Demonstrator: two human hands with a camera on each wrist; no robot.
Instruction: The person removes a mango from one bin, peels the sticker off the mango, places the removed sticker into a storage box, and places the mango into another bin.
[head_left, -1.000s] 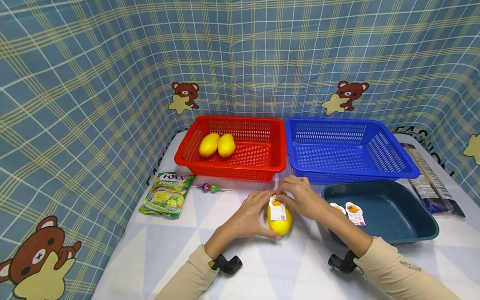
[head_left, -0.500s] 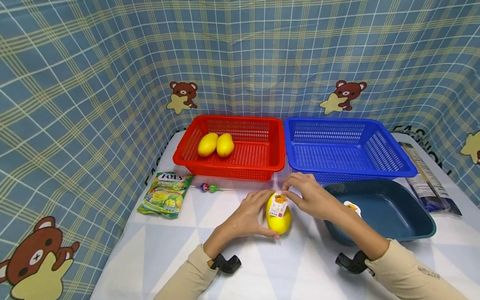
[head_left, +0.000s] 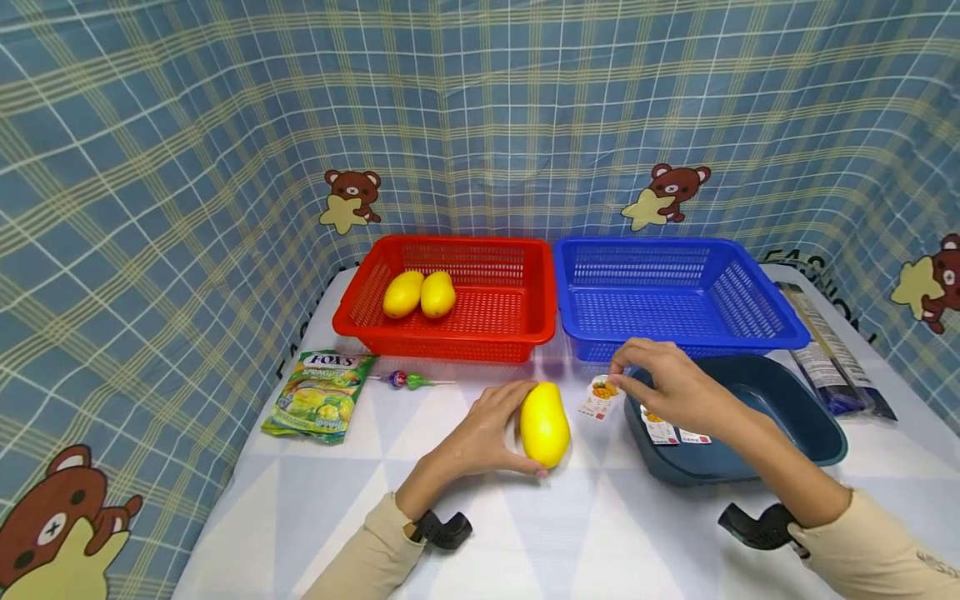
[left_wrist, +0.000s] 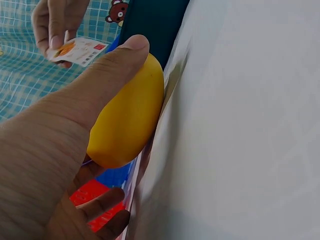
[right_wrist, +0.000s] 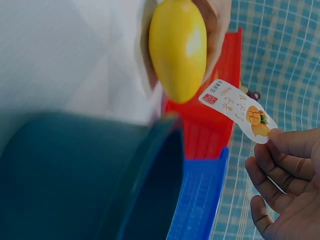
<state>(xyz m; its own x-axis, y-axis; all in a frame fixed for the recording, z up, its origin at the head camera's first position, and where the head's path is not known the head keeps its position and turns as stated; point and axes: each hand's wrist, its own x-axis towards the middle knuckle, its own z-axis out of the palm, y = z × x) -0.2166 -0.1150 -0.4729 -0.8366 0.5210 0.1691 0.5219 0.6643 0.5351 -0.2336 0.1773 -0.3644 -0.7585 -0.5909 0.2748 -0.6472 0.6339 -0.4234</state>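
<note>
A smooth yellow mango (head_left: 546, 425) lies on the white table, with no label on its upper face. My left hand (head_left: 480, 435) grips it from the left, thumb (left_wrist: 112, 70) at its near end and fingers toward its far end. To the right of the mango, my right hand (head_left: 675, 390) pinches one end of a white sticker (head_left: 597, 398) with a printed mango picture. In the right wrist view, thumb and fingers hold the sticker's (right_wrist: 239, 111) rounded tip while the rest juts out free. Two similar stickers (head_left: 660, 431) hang at the left of the dark teal basin (head_left: 720, 477).
Two mangoes (head_left: 438, 295) lie in the red basket (head_left: 491, 350) at the back. A blue basket (head_left: 675, 343) adjoins it on the right. A candy bag (head_left: 318, 396) and lollipops (head_left: 405, 380) lie at left. Long plastic packets (head_left: 828, 367) lie by the right edge.
The sticker came off the mango in my right hand, which moved right toward the teal basin. My left hand keeps hold of the mango in place.
</note>
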